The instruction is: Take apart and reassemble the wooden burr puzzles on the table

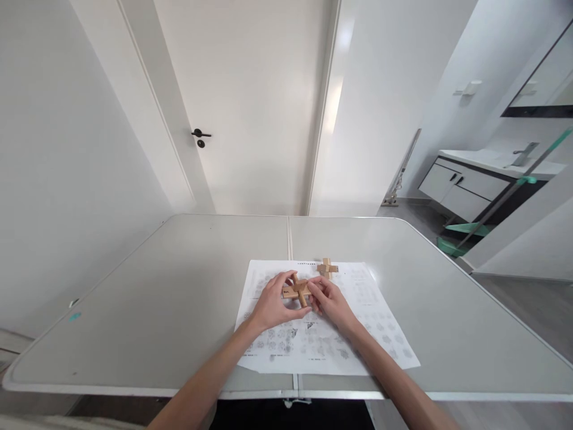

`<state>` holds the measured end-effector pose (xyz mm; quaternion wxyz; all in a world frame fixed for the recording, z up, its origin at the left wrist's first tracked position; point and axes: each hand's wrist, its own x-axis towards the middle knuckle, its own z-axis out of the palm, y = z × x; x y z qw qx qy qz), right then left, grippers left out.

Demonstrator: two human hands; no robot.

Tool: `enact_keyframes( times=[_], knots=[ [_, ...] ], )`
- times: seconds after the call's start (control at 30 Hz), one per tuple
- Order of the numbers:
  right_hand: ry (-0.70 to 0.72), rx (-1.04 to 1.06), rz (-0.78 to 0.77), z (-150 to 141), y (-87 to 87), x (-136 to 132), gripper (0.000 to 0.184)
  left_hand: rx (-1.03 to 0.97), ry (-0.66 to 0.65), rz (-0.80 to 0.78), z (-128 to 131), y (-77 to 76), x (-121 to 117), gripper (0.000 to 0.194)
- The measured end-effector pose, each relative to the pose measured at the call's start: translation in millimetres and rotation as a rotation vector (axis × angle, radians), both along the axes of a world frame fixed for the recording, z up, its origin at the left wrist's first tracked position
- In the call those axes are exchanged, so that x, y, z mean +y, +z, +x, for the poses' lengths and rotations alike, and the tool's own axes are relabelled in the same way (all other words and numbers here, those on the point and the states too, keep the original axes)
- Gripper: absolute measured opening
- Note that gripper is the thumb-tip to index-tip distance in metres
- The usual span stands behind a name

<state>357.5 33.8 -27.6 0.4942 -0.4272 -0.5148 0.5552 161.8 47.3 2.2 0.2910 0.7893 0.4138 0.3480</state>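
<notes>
Wooden cross [298, 290] in hands [274, 303]; grey table [197, 298], white door [255, 107].

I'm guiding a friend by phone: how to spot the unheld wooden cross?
On the grey table lies a printed sheet. At its far edge, beyond the right hand, sits a small wooden cross. It lies untouched; the similar piece nearer the person is held by the left hand and the right.

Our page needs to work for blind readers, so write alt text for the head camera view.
A person's left hand and right hand hold a wooden cross-shaped piece above a printed white sheet on a pale table. A similar wooden piece sits at the sheet's far edge. A white door stands beyond.
</notes>
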Motion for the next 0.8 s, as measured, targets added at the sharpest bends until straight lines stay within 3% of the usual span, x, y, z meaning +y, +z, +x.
enact_keyframes(
  times=[0.27, 0.8],
  knots=[
    [-0.016, 0.008, 0.011, -0.9, 0.9, -0.9, 0.047, -0.003, -0.037, 0.035, -1.1, 3.0, 1.1, 0.076],
    [0.018, 0.077, 0.007, -6.9, 3.4, -4.2, 0.044, -0.002, -0.028, -0.054, -0.5, 0.3, 0.0, 0.083]
  ],
)
